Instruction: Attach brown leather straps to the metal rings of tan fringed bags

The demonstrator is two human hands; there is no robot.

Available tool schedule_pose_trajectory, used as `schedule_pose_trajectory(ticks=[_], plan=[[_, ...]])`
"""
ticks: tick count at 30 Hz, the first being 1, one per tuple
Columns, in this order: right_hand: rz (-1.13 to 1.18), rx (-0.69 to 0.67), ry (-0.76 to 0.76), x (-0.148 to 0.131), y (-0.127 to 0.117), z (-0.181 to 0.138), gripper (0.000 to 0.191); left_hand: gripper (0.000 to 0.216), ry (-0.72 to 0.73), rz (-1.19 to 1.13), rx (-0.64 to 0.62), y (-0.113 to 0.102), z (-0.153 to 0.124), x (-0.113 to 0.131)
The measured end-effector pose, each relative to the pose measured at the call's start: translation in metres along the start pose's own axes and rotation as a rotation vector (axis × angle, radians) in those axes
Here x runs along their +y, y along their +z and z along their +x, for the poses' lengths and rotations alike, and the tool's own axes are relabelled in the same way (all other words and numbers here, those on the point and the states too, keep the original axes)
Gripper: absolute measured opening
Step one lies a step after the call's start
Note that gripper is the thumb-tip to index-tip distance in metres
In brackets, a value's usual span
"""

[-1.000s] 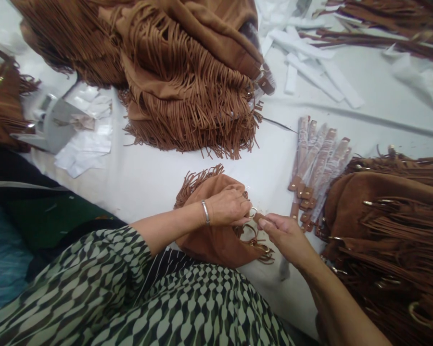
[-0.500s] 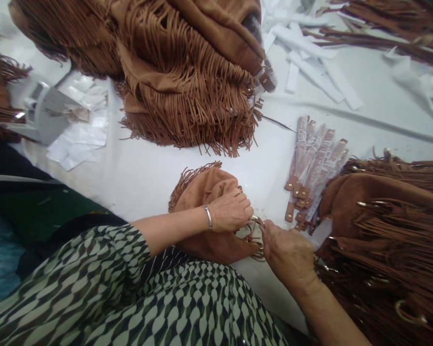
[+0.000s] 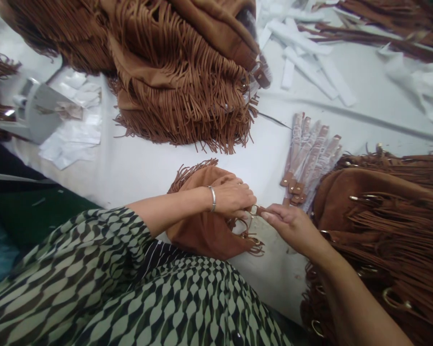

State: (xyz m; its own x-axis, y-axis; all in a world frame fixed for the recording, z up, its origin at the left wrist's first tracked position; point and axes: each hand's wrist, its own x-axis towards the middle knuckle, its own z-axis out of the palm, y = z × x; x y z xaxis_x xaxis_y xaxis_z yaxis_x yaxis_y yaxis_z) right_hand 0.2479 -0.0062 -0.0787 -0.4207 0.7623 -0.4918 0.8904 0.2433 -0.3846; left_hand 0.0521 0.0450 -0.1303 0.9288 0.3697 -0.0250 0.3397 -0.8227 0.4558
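A brown suede fringed bag lies on the white table in front of me. My left hand, with a silver bangle on the wrist, presses down on the bag and pinches a gold metal ring at its edge. My right hand meets it from the right, fingertips closed on a small brown strap end at that ring. Loose thin brown cords and another gold ring hang below the hands.
A tall pile of fringed bags sits at the back. More fringed bags are heaped at the right. Wrapped brown straps lie fanned between them. White paper strips are scattered at the back right, white wrappers at the left.
My right hand has lifted from the bag's lower edge back up to the ring, fingertips meeting my left hand. The view has shifted slightly; the bag stays under my left hand.
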Motion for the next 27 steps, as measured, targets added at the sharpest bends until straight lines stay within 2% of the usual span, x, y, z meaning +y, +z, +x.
schedule_pose_trajectory(ticks=[3, 5, 7, 9, 12, 17, 19, 21, 22, 23, 25, 26, 27], plan=[[-0.242, 0.091, 0.079, -0.013, -0.006, 0.0, 0.029, 0.024, -0.034, 0.024, 0.017, 0.0, 0.002, -0.001], [-0.413, 0.213, 0.131, -0.028, -0.001, -0.004, 0.034, 0.025, -0.108, 0.098, 0.106, 0.004, 0.004, 0.001], [-0.445, 0.298, 0.173, -0.041, 0.009, -0.01, 0.034, 0.025, -0.177, 0.156, 0.209, 0.009, 0.007, 0.004], [-0.359, 0.318, 0.244, -0.048, 0.02, -0.017, 0.03, 0.023, -0.192, 0.171, 0.28, 0.013, 0.009, 0.006], [-0.131, 0.254, 0.33, -0.045, 0.027, -0.031, 0.045, 0.022, -0.142, 0.207, 0.341, 0.016, 0.008, 0.007], [0.15, 0.116, 0.175, -0.023, 0.018, -0.049, 0.058, 0.024, -0.005, 0.296, 0.455, 0.014, -0.002, 0.012], [0.236, 0.044, 0.095, -0.013, 0.018, -0.051, 0.07, 0.024, 0.013, 0.278, 0.517, 0.012, -0.008, 0.015], [0.295, -0.022, 0.108, -0.003, 0.021, -0.052, 0.083, 0.025, 0.018, 0.234, 0.574, 0.009, -0.015, 0.017], [0.322, -0.036, 0.163, 0.002, 0.024, -0.052, 0.083, 0.025, 0.02, 0.21, 0.596, 0.007, -0.019, 0.018], [0.351, -0.04, 0.237, 0.006, 0.027, -0.053, 0.074, 0.026, 0.021, 0.19, 0.61, 0.005, -0.023, 0.017], [0.425, -0.01, 0.366, 0.009, 0.034, -0.056, 0.038, 0.026, -0.008, 0.168, 0.617, -0.001, -0.027, 0.015], [0.474, 0.019, 0.397, 0.007, 0.037, -0.058, 0.023, 0.027, -0.039, 0.164, 0.604, -0.004, -0.028, 0.013], [0.528, 0.056, 0.411, 0.003, 0.04, -0.059, 0.016, 0.026, -0.083, 0.16, 0.585, -0.008, -0.027, 0.01]])
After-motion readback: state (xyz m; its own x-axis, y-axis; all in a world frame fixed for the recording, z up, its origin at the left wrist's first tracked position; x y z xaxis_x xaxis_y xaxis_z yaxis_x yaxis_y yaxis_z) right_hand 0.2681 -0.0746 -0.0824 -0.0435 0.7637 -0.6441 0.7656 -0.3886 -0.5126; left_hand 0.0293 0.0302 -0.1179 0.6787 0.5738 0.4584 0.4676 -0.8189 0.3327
